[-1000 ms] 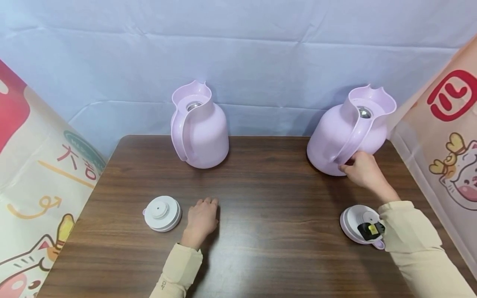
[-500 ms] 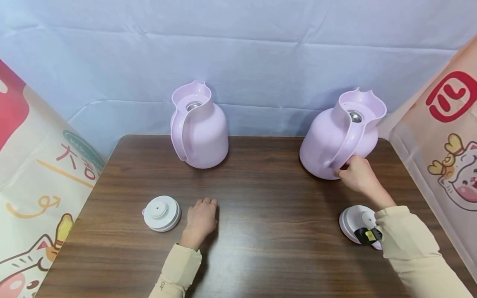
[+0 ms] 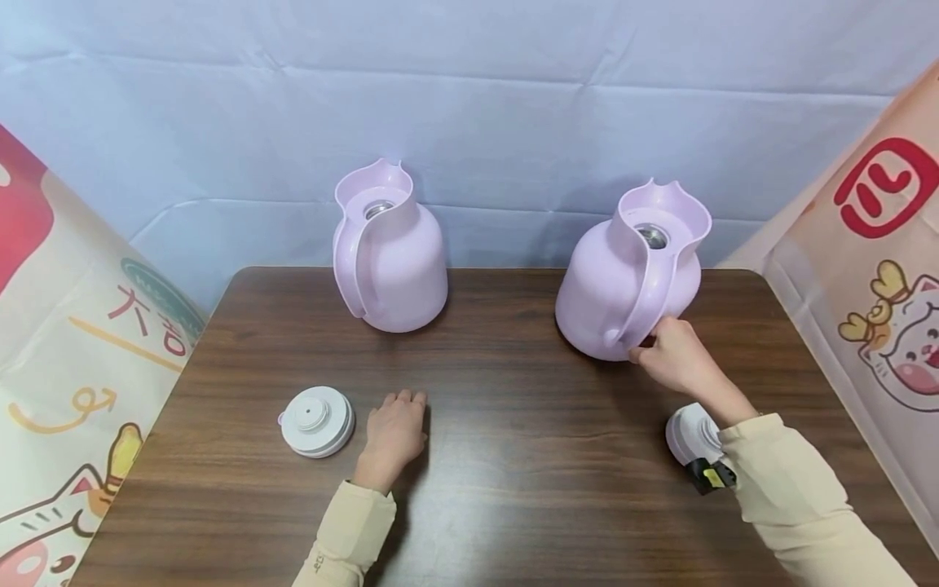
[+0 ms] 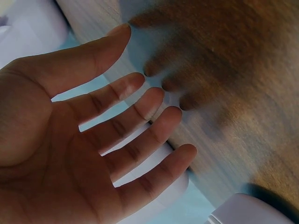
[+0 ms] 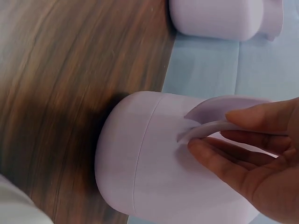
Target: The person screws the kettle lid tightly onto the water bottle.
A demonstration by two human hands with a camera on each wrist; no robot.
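Note:
My right hand point(image 3: 675, 359) holds the lower end of the handle point(image 3: 651, 297) of a lilac thermos jug point(image 3: 594, 297) on the right. In the right wrist view, thumb and fingers pinch the handle point(image 5: 205, 129) from both sides. The jug's top is uncovered, showing a silvery mouth. My left hand point(image 3: 394, 432) is at the table's left middle, holding nothing; its fingers point(image 4: 135, 112) are extended and spread in the left wrist view. Left of it sits a round white lid point(image 3: 319, 420). A second lid point(image 3: 685, 432) is partly hidden under my right sleeve.
Another lilac thermos jug point(image 3: 407, 269), likewise uncovered, stands at the back left of the brown wooden table point(image 3: 506, 456). Behind the table hangs a pale blue cloth point(image 3: 484, 106). Printed cloths flank it, one on the left point(image 3: 66, 359) and one on the right point(image 3: 822, 277).
My right hand has moved the right jug leftward and slightly nearer along the table. My right sleeve now covers more of the right lid. The left hand has stayed put.

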